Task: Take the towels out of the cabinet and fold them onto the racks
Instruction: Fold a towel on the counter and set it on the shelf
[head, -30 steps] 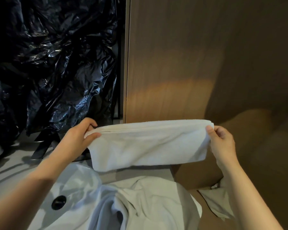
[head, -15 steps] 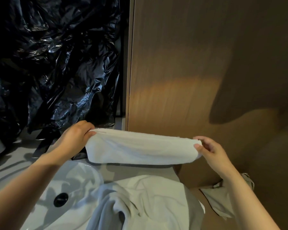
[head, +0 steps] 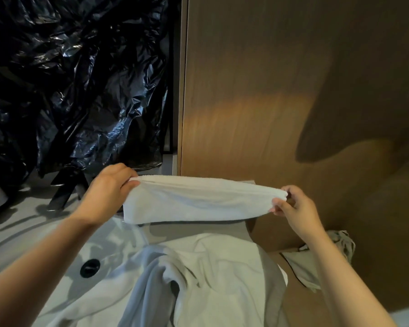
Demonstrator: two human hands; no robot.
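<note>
black plastic (head: 80, 79) (crinkled) hangs behind a white basin (head: 57, 251).

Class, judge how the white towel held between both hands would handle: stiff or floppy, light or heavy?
Probably floppy: the towel drapes and creases between the left hand and right hand. Likely light: two end pinches alone carry it.
</note>
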